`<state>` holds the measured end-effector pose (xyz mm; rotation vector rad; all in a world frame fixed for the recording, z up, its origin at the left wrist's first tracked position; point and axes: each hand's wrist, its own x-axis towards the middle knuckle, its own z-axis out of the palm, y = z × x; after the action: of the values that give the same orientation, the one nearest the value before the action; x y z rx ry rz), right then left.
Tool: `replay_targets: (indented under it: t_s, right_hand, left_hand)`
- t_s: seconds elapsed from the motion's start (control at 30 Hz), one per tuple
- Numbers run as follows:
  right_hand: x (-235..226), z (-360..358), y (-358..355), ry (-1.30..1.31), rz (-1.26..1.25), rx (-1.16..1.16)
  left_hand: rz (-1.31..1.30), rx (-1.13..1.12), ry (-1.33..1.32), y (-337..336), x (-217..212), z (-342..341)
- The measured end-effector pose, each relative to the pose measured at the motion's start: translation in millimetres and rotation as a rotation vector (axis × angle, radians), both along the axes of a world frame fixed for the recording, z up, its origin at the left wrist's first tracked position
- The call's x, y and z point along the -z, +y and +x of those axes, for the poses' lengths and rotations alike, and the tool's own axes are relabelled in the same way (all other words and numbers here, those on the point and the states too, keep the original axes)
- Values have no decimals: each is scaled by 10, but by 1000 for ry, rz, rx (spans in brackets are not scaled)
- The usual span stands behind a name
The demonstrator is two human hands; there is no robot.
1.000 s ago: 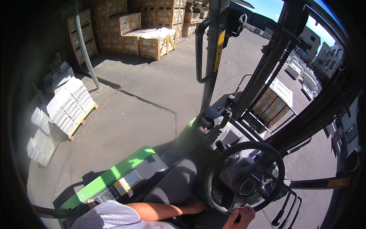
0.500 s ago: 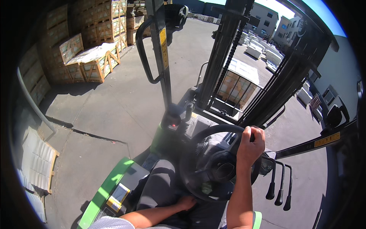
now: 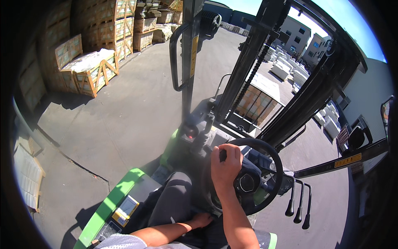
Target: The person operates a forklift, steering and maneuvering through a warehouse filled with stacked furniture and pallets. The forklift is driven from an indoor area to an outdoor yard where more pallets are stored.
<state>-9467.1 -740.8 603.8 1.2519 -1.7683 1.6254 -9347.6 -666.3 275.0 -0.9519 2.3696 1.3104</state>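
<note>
I sit in a forklift with a black steering wheel (image 3: pixel 280 167) before me. My right hand (image 3: pixel 226 166) is closed on the wheel at its upper left, around a dark knob-like part that shows between thumb and fingers. The forearm crosses over the wheel's lower part. In my lap rests my left hand (image 3: pixel 202 220), beside the right end of that forearm; its fingers lie in shadow and are hard to make out. Three black control levers (image 3: pixel 299 209) hang to the right of the wheel, with neither hand on them.
Ahead, beyond the black mast (image 3: pixel 248 62), a wooden crate (image 3: pixel 255 103) stands behind the load guard. Stacked wooden crates (image 3: pixel 124 33) line the left, with an open crate (image 3: pixel 89 76) in front. White stone blocks (image 3: pixel 282 68) lie farther off. A pallet of slabs (image 3: pixel 29 178) sits at near left.
My right hand has swung left with the turning steering wheel, from its upper right to its upper left. The yard has shifted in view; my left hand stays in my lap.
</note>
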Motion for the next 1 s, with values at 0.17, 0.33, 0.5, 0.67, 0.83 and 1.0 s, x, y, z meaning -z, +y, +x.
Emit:
replay_targets:
  t_s: [0.17,0.33,0.5,0.67,0.83,1.0]
  right_hand:
    - [205,-632,-381,-17,47,-49]
    - [355,-1180,-755,-7,23,-93]
    - [391,-1857,-1168,39,47,-115]
    - [324,-2947,-1502,120,48,-155]
    - [406,-3766,-1995,109,67,-193]
    - [364,-4520,-2600,156,121,-227]
  left_hand:
    - [10,32,31,-435,83,-816]
    - [58,0,33,-814,184,-1444]
    - [-123,-16,155,-1197,430,-2191]
    - [7,6,122,-1477,428,-3251]
    - [174,-188,60,-2070,309,-4104]
    - [178,-231,165,-2542,531,-4812]
